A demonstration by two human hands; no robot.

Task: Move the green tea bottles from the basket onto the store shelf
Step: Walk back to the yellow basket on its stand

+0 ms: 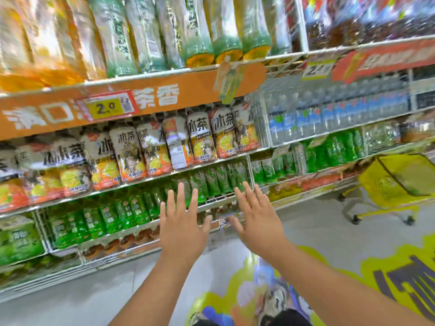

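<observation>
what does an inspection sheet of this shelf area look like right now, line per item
surface: wire store shelf with a bare patch at its front edge, just beyond the hands
job's things: green tea bottles stand in a row on that shelf; yellow basket sits on wheels on the floor to the right, contents too blurred to tell
clutter: iced tea bottles on the shelf above; water bottles further right; price tag reading 2.0
grippers: left hand and right hand both open, fingers spread, holding nothing
cables: nothing seen
surroundings: grey floor with a yellow floor sticker
</observation>
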